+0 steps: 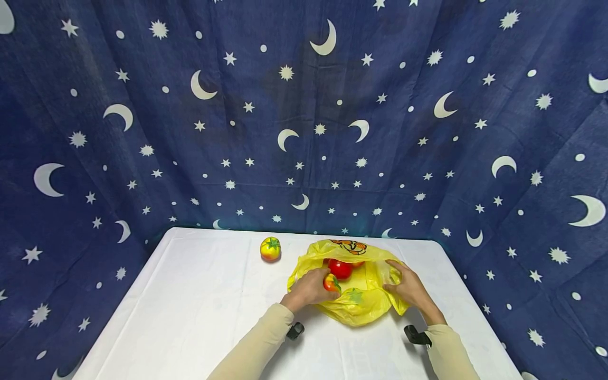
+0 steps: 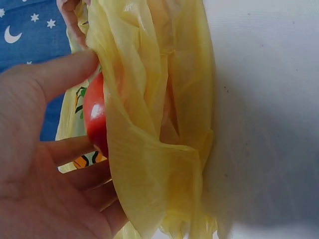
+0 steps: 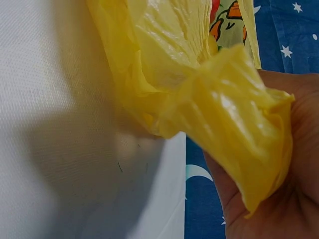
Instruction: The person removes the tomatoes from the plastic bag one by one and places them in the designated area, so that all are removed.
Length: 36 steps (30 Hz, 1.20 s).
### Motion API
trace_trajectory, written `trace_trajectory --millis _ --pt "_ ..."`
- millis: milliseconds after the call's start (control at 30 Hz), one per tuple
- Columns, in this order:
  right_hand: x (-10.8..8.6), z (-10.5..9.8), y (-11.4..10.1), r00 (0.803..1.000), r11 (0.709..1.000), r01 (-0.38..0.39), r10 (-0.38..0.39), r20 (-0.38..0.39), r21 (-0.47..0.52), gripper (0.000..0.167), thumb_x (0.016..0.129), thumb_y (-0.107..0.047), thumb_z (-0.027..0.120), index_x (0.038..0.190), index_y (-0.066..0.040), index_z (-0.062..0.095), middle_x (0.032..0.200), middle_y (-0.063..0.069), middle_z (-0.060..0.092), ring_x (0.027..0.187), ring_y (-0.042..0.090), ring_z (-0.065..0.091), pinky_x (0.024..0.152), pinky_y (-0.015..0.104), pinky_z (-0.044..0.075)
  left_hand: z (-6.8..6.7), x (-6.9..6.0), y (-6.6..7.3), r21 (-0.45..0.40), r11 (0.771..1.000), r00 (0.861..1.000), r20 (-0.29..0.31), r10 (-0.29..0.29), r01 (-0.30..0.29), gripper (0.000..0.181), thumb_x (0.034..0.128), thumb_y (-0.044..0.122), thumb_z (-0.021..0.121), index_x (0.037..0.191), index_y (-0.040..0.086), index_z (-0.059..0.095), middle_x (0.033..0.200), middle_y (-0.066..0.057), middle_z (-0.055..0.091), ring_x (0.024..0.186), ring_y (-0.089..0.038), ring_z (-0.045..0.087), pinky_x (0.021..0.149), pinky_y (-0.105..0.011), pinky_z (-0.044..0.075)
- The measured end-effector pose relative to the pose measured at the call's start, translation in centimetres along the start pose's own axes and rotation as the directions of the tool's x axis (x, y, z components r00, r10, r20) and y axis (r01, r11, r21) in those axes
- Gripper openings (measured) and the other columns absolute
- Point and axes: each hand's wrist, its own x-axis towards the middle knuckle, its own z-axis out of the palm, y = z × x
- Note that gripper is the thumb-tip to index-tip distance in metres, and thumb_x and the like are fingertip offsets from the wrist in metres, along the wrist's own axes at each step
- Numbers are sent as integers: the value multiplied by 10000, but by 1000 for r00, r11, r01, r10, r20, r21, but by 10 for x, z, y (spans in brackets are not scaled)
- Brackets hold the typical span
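A yellow plastic bag point(image 1: 353, 311) lies on the table with its mouth held wide. At its left side my left hand point(image 1: 311, 287) grips a small red-orange tomato point(image 1: 331, 283) with a green top, over the bag's opening. In the left wrist view, the bag film partly hides the red fruit point(image 2: 95, 112) between thumb and fingers. My right hand point(image 1: 409, 287) holds the bag's right rim; yellow film point(image 3: 239, 134) bunches in its palm in the right wrist view. Inside the bag sits a shiny red round fruit point(image 1: 340, 269), with another orange-red one point(image 1: 357, 264) partly hidden behind.
A yellow, green and red tomato point(image 1: 271, 249) stands near the white table's point(image 1: 199, 295) back edge, left of the bag. Behind the table hangs a dark blue curtain point(image 1: 266, 158) with moons and stars.
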Motion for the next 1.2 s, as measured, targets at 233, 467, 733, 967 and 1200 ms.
trace_trajectory --millis 233,467,733,967,1200 --pt "0 1 -1 1000 1000 -1 1 1 15 772 795 -156 792 1463 -44 420 1503 302 375 1397 526 298 1112 681 268 0 1 -1 52 999 1000 -11 12 -11 732 759 400 817 1383 134 543 1248 -45 648 1120 -234 605 983 -421 514" --pt "1 1 -1 1000 1000 -8 8 2 17 778 791 -145 790 1470 -62 420 1507 286 380 1404 517 293 1116 678 264 -5 -3 -1 21 998 996 -63 56 -55 756 742 380 830 1387 118 536 1237 -58 626 1089 -232 603 973 -398 522" --pt "1 2 -1 1000 999 -26 26 10 28 779 790 -137 791 1473 -72 423 1513 281 373 1409 510 288 1127 668 252 -13 -9 -1 -81 990 986 -132 101 -112 761 738 337 848 1384 93 530 1258 -64 609 1117 -241 589 1023 -385 492" --pt "1 3 -1 1000 999 -30 29 12 29 779 791 -138 792 1473 -67 421 1512 285 372 1410 511 286 1131 668 245 -18 -14 -1 -111 984 975 -191 116 -139 749 765 382 825 1380 77 526 1307 -68 593 1166 -248 571 1037 -394 488" --pt "0 4 0 1000 999 -26 25 9 19 774 796 -148 789 1471 -61 421 1509 287 374 1407 513 291 1129 666 252 -29 -19 -3 -141 980 966 -236 103 -139 727 776 394 813 1371 93 523 1312 -59 593 1168 -239 572 1051 -407 475"
